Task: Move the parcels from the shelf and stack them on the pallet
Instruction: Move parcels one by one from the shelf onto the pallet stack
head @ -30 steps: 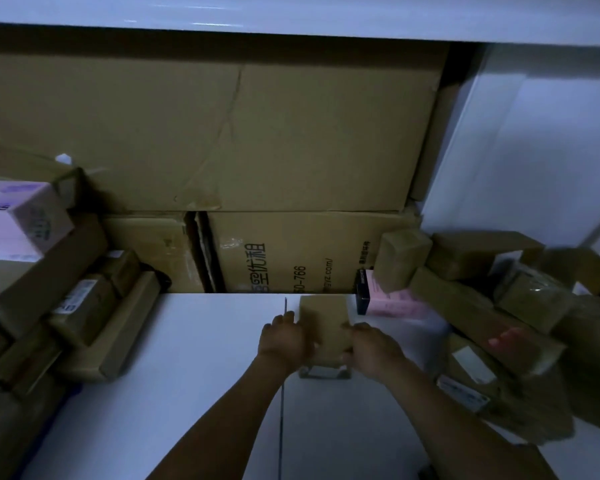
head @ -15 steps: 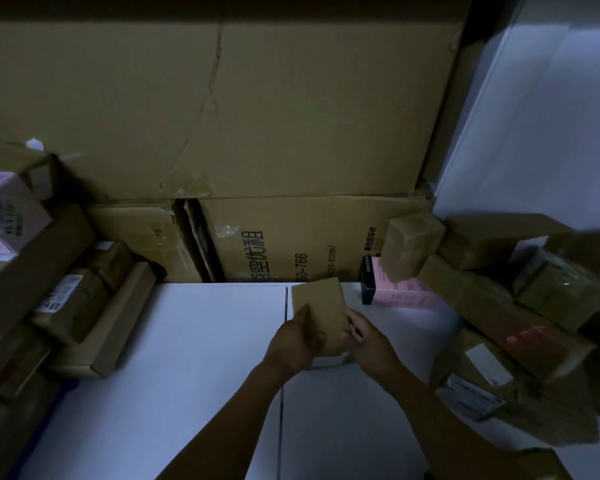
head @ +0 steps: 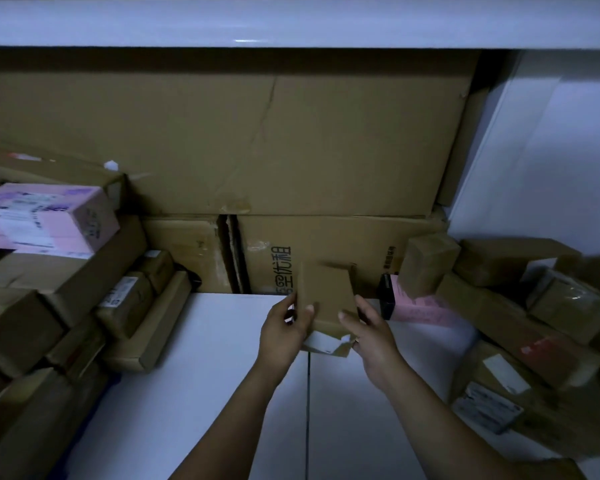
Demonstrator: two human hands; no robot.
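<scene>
A small flat brown cardboard parcel (head: 328, 294) is held tilted above the white shelf board (head: 205, 358), with a white label on its underside. My left hand (head: 284, 329) grips its left edge, thumb on the front face. My right hand (head: 369, 330) grips its right lower corner. More parcels lie piled on the shelf at left (head: 125, 303) and at right (head: 506, 317). No pallet is in view.
Large cardboard cartons (head: 257, 140) fill the back of the shelf. A pink box (head: 45, 218) tops the left pile, and another pink box (head: 420, 306) lies right of the held parcel. The upper shelf board (head: 291, 22) runs overhead. A white wall (head: 551, 161) stands right.
Both hands have lifted the small parcel off the shelf board and tipped it upright. The camera view has tilted up, bringing the upper shelf board back into sight.
</scene>
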